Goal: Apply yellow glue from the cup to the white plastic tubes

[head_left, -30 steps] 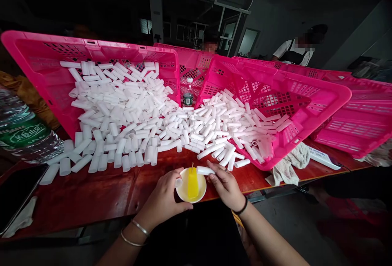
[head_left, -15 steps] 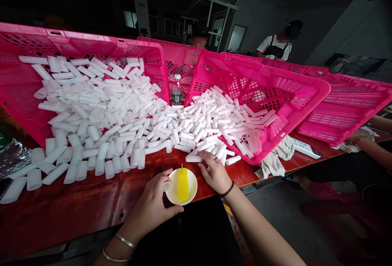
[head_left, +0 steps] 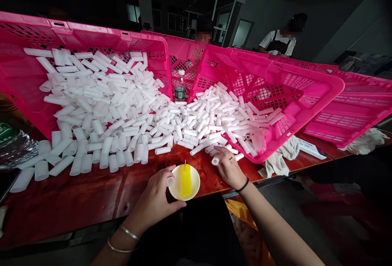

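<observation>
A shallow white bowl (head_left: 196, 184), smooth and round, sits near the edge of the glossy red-brown table (head_left: 98, 192). In it stands a waxy-looking yellow block (head_left: 185, 181), straight-sided, with a thin stick (head_left: 185, 162) poking from its top. The left hand (head_left: 154, 192) curves around the bowl's left side, thumb low and fingers high, closed on a short hollow tube (head_left: 170, 181) whose round end faces up; I cannot tell how firmly it also grips the bowl. To the bowl's upper right, the right hand (head_left: 230, 168) reaches forward, palm down, fingers and thumb bent around a second tube (head_left: 215, 160). The hands are well apart. Beyond the bowl, a heap of matte, translucent white tubes (head_left: 113, 94) spills from tilted pink plastic crates (head_left: 318, 90) with lattice walls. Right of the bowl, a speckled cloth (head_left: 280, 158) hangs crumpled over the table edge.
</observation>
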The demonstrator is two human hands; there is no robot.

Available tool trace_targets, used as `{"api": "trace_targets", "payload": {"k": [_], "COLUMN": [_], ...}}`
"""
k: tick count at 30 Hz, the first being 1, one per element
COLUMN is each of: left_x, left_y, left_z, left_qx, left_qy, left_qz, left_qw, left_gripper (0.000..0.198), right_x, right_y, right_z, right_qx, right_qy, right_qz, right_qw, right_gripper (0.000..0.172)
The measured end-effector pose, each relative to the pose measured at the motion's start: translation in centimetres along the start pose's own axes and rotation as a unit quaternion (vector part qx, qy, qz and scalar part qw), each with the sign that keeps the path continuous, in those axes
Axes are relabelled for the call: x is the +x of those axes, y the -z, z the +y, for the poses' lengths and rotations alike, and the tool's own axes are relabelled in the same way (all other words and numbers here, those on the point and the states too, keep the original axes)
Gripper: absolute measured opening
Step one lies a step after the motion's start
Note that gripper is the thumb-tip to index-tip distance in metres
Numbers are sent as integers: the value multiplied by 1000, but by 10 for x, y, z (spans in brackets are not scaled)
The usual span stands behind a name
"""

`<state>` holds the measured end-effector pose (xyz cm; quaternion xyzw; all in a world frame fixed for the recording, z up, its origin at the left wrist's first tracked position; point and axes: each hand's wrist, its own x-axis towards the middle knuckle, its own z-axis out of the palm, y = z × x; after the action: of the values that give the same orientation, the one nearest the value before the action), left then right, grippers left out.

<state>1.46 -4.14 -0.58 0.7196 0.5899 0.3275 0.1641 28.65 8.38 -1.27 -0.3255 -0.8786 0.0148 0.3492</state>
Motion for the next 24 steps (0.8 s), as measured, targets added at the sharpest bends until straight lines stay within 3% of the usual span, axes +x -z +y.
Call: {"api": "trace_targets", "payload": {"k": [2,6,9,12,19,24], "left_x": [0,-1,0,0,-2,-1], "left_y": [0,0,0,-1,-2,-2], "left_z": [0,1,2,2,0,0], "left_qx": [-8,-26,-26,-22,-27,-29], "left_qy": [1,1,-6,-8,-5,2], "left_qz": [-3,-5,-5,-8,-12,-13], "left_qw": [1000,1000,1000,1000,1000,999], "left_gripper": [58,59,62,62,62,61], "right_x": [1,2,4,5,1,0], "right_y": [1,0,-10,-20,-21,-19], "right_z": [-9,-44,-63,-65,-59,-68], "right_qx": [72,184,211,203,212,279], "right_qy": [-17,14,0,-15,30,-100], "right_qz": [33,-75,-73,-33,-23,-55], "right_qw": [997,980,975,978,976,954], "right_gripper": [27,36,41,35,28,38]}}
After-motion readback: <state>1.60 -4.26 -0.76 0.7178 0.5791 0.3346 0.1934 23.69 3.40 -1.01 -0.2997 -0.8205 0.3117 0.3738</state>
